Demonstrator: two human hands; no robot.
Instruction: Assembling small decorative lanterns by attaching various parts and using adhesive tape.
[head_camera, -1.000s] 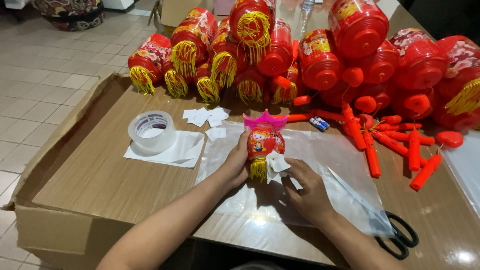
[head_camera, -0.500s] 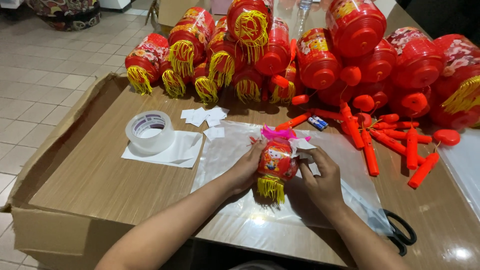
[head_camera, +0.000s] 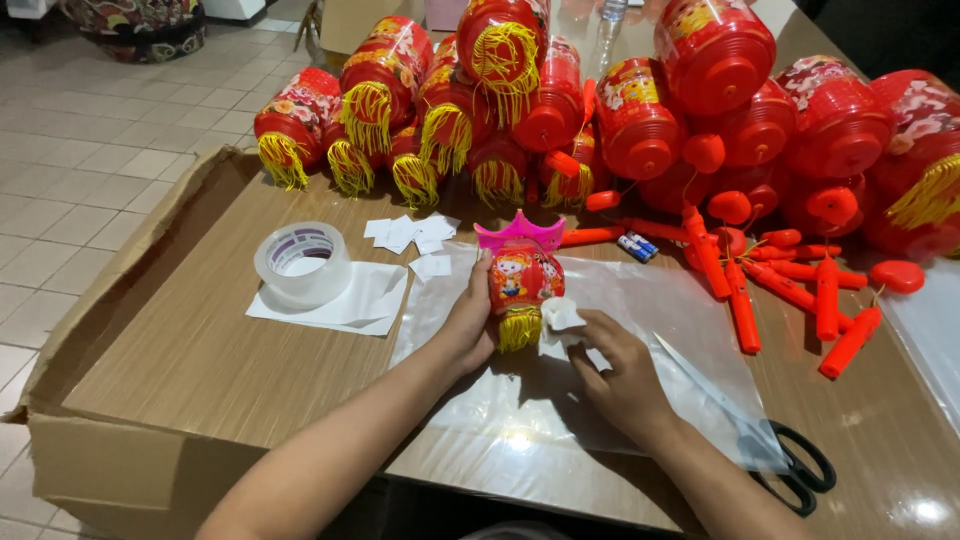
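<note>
My left hand (head_camera: 468, 322) grips a small red lantern (head_camera: 521, 278) with a pink crown-shaped top and a yellow tassel, held upright over a clear plastic sheet (head_camera: 640, 330). To its right my right hand (head_camera: 618, 372) pinches a small white paper piece (head_camera: 560, 316) against the lantern's lower side. Several white paper squares (head_camera: 410, 236) lie just beyond the lantern.
A roll of clear tape (head_camera: 302, 262) stands on white paper at the left. Many red lanterns (head_camera: 620, 110) with yellow tassels are piled at the back. Orange-red plastic sticks (head_camera: 790, 290) lie at the right. Black-handled scissors (head_camera: 800, 468) rest near the right edge. A flattened cardboard box (head_camera: 150, 330) covers the table's left.
The lantern has been turned back upright and moved slightly left. My right hand has dropped from the lantern's top to its lower right side with a white paper piece.
</note>
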